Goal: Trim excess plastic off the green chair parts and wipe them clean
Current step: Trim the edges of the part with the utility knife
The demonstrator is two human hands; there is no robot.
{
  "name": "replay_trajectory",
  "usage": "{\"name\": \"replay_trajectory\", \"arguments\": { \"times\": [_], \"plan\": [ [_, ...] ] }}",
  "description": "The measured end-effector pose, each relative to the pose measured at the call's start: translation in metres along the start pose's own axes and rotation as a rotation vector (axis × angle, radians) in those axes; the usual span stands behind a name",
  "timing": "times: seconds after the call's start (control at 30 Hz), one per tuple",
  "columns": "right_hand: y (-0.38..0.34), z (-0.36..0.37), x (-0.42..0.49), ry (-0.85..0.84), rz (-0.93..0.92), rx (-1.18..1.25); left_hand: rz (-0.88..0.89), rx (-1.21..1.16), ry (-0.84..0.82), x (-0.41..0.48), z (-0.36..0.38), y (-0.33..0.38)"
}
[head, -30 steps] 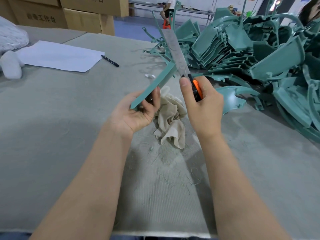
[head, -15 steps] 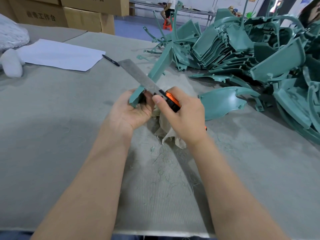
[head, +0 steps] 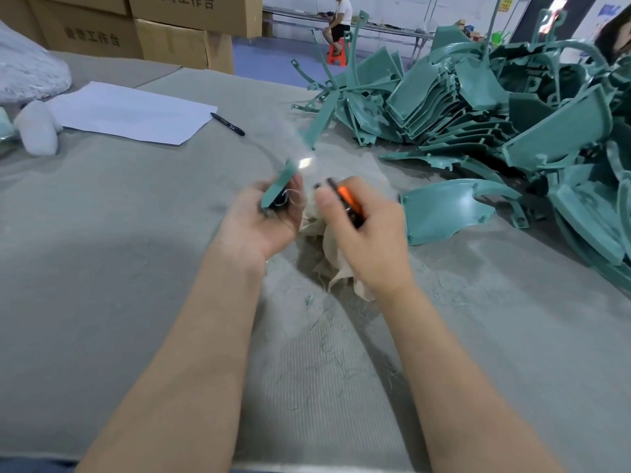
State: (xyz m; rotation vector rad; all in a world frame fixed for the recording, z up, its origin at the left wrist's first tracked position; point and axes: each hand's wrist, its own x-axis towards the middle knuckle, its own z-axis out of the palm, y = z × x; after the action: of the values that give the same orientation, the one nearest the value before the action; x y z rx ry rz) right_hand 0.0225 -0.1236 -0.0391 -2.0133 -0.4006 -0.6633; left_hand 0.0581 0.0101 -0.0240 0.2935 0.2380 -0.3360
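Bottom centre of the frame, the bench is littered with thin green shavings, so trimming is the step in hand, by my read. Up to mid-frame now. The left hand is curled round the lower end of 1 long green part, which slants up and to the right, clear of the bench, its far end showing near the pile. Just right of it, the right hand is wrapped round an orange-handled knife, thumb forward. The blade is a blur. Only a bright glint sits by the part's edge, so I can't tell exactly where steel meets plastic. Below and between the 2 hands lies a crumpled beige rag, and neither hand holds it. Wiping looks not yet begun on this piece. Next call, I'd say: finish the edge with the blade angled away from the left thumb, which sits close to the cutting line. Then set the knife down and take up the rag. Right of the hands, 1 curved part lies alone on the bench. Beyond it, upper right, a big pile of green parts waits. Upper left: paper and a pen.
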Motion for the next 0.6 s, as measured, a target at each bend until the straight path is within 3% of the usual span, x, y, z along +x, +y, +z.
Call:
{"name": "replay_trajectory", "arguments": {
  "times": [0.1,0.23,0.4,0.6],
  "plan": [
    [0.002,-0.013,0.008,0.209,0.212,0.252,-0.003,0.085,-0.001,0.001,0.002,-0.001],
    [0.008,-0.032,0.017,0.342,0.404,0.496,0.121,0.459,0.058,0.005,0.005,-0.004],
    [0.014,-0.045,0.021,0.371,0.474,0.57,0.226,0.71,0.045,0.005,0.005,-0.011],
    [0.02,-0.051,0.023,0.307,0.574,0.555,0.298,0.817,0.017,0.005,0.004,-0.009]
  ]
}}
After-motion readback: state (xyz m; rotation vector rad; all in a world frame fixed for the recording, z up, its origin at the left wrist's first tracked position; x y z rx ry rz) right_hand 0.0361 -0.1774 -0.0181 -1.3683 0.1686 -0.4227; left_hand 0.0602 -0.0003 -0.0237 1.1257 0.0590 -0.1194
